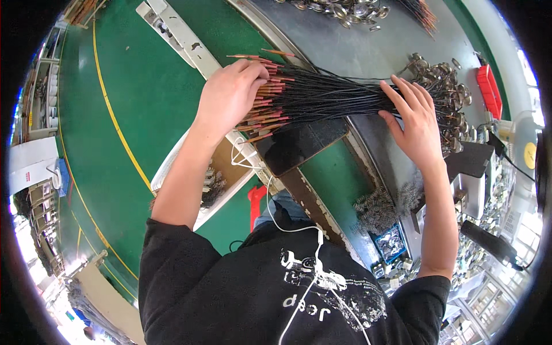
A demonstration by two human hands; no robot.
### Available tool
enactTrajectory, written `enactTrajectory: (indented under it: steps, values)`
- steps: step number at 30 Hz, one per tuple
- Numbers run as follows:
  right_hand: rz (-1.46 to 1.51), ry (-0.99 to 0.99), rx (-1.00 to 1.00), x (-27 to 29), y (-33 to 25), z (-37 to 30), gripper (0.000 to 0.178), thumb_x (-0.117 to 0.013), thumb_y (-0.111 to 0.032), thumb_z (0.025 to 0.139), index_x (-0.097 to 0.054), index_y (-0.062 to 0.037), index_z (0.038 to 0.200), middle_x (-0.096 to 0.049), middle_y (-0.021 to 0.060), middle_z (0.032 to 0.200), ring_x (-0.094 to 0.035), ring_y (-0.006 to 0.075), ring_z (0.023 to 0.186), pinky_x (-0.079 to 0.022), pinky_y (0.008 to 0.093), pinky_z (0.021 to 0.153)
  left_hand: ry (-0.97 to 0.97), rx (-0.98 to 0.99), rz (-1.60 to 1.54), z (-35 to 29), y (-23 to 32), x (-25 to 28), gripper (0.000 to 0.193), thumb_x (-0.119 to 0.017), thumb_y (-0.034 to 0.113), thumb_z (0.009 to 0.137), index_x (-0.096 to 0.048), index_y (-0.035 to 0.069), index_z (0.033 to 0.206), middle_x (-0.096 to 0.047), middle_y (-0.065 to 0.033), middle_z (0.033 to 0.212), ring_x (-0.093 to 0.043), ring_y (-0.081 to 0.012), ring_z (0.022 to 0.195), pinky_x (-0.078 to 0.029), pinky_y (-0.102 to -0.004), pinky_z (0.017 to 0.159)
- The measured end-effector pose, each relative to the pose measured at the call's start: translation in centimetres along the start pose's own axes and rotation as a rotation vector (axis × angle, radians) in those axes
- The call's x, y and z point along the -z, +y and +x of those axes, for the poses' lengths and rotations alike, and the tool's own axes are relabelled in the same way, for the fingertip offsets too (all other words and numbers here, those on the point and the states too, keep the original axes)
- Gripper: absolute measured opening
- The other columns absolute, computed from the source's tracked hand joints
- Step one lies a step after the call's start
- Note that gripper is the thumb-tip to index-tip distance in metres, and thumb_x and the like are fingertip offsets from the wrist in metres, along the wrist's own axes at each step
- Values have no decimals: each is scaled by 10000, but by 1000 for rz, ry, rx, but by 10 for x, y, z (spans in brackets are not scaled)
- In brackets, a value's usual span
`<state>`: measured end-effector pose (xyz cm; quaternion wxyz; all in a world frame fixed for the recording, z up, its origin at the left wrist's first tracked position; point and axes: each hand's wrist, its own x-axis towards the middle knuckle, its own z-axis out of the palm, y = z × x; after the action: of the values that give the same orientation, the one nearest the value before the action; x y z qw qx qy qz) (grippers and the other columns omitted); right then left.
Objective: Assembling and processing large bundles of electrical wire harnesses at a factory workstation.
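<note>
On the grey worktop [368,52], fingers first: left hand [230,95] curled loosely over the red-tipped ends of a black wire bundle [328,95]; fingers bent, pressing, not closed around it. Right hand [415,123] flat, fingers spread, on the bundle's far end where metal disc terminals [445,86] cluster. Bundle lies across the worktop edge, between both hands. Judged: wires gathered, tips roughly evened; no tie seen, so bundling looks unfinished. More loose discs [345,8] at top. Red tray [489,89] at right; round yellow label [529,155] on pale housing beyond it.
</note>
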<state>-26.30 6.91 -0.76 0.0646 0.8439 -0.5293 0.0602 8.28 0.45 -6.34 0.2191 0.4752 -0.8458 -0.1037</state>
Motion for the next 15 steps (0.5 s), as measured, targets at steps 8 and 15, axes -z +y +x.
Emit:
enactTrajectory:
  steps: [8, 15]
  values:
    - [-7, -7, -7, -1, 0, 0, 530, -691, -218, 890, -554, -134, 1395, -551, 128, 1409, -510, 334, 1287, -368, 463, 1111, -153, 88, -85, -26, 22, 21, 174, -682, 193, 869, -668, 62, 983, -654, -106, 959, -647, -317, 924, -524, -420, 801]
    - [-17, -4, -19, -2, -3, 1, 519, -690, -210, 892, -562, -134, 1390, -560, 134, 1399, -516, 325, 1287, -372, 458, 1102, -90, 32, 15, -46, 37, 22, 170, -703, 162, 847, -682, 61, 981, -628, -74, 970, -610, -294, 954, -509, -395, 851]
